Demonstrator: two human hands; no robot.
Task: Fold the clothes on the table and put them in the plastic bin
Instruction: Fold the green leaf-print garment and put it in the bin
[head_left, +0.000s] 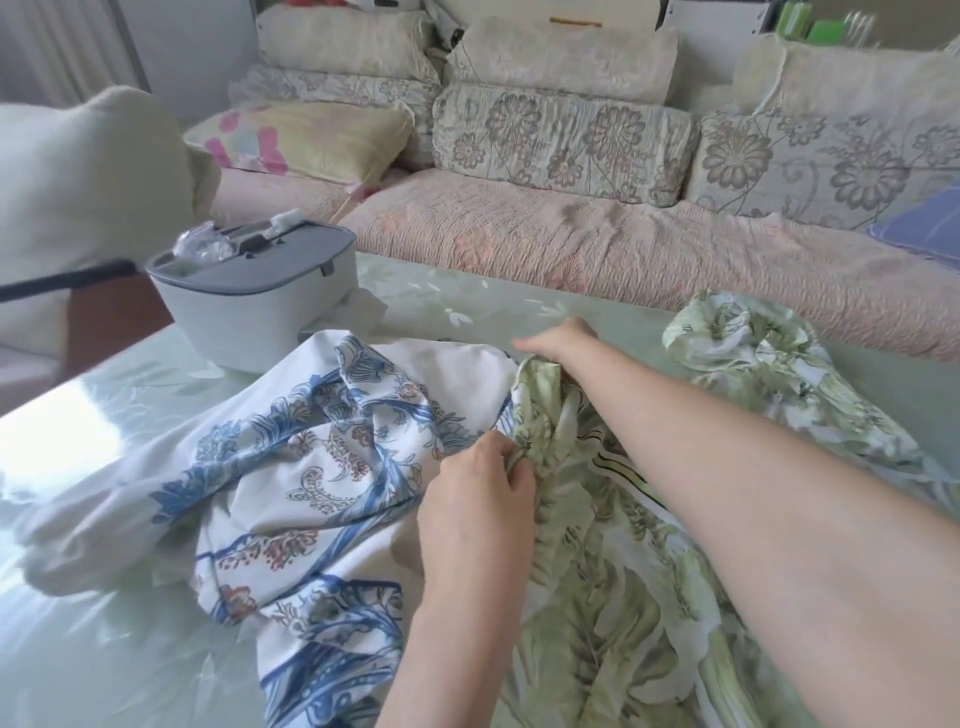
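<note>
Clothes are shown unfolded on the counter, none judged binned: a green leaf-print garment is pinched by the left hand, the grip of the right hand at its far edge cannot be told, and the lidded plastic bin is seen beyond the left hand.

Green leaf-print garment; white blue-floral garment; grey-lidded white bin

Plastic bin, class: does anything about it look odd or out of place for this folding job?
Yes. The plastic bin at the far left of the table has its grey lid on, with crumpled clear plastic and small items lying on top, so no clothes can go in yet.
</note>
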